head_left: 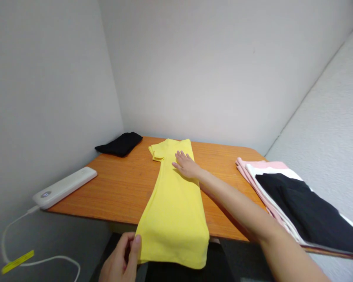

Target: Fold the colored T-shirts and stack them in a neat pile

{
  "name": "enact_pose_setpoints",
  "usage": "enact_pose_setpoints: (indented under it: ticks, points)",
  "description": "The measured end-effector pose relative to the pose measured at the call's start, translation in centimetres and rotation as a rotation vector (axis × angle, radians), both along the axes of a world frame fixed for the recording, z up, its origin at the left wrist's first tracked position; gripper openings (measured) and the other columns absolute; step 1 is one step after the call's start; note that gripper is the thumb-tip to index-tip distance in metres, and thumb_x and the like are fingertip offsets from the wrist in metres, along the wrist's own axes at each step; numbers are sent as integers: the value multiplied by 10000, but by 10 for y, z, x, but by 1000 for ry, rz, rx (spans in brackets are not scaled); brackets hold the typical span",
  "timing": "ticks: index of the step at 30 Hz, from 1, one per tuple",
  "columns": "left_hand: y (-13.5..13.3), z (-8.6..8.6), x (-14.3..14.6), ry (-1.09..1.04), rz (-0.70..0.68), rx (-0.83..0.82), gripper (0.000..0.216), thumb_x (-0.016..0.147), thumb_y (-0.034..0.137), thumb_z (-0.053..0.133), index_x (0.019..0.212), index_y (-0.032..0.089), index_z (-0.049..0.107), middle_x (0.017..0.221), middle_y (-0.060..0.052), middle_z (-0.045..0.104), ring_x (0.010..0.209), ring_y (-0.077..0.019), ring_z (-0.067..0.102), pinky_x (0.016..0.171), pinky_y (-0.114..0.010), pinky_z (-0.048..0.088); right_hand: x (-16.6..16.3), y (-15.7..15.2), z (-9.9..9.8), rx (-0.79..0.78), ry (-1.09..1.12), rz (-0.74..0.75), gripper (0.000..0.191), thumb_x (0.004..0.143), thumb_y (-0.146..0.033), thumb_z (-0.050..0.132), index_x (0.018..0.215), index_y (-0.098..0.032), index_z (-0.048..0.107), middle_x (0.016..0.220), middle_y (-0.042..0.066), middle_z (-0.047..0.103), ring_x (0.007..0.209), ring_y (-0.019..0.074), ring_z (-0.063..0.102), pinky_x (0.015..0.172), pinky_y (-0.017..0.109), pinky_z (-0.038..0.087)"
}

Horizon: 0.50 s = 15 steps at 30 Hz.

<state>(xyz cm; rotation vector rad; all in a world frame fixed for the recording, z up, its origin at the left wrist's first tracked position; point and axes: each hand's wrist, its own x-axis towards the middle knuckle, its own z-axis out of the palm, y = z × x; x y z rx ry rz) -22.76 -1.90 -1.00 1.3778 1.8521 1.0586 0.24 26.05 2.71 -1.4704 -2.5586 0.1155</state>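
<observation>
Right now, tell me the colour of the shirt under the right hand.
The shirt is yellow; the head view shows it.

— Where is the left hand (pixel 117 260)?
— Near, left of centre; fingers bent, thumb (pixel 135 248) pinching.
— And the right arm (pixel 241 207)?
— Stretched from near right toward the far side; the right hand (pixel 187 166) palm down, fingers slightly spread.

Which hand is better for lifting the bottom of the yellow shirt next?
Probably the left hand: it pinches the shirt close to its bottom corner. The right hand lies flat, much nearer the collar.
</observation>
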Motion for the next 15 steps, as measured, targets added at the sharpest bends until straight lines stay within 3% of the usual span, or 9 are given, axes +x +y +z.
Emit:
enact_pose_setpoints:
  ticks: [3,7,11,15]
  points:
    - [3,8,3,100,46,21,371,867,599,472,931,242,549,799,-17,712,702,-208,684,597,-245,479,14,-26,-7,-32,4,-2,886,937,-685,109,1521,-23,187,1581,181,107,1470,278,44,1185,436,80]
    - [4,13,6,117,10,34,332,898,551,434,872,243,555,770,-15,715,700,-201,690,580,-233,465,27,-44,-16,-86,-9,-37,955,911,-731,109,1518,4,160,1581,193,79,1470,277,40,1188,415,91]
    - [3,15,-2,161,-27,28,328,910,528,406,828,256,569,746,3,709,670,-187,676,588,-240,463,28,-38,-10,-97,-45,-62,973,896,-754,152,1513,-3,200,1576,203,124,1465,293,88,1183,410,120]
    - [27,32,-7,357,6,177,321,891,553,440,849,263,572,866,-23,699,834,-226,665,756,-313,479,10,-10,9,-109,-46,-95,961,890,-758,215,1500,-16,255,1554,225,208,1453,311,154,1165,421,162]
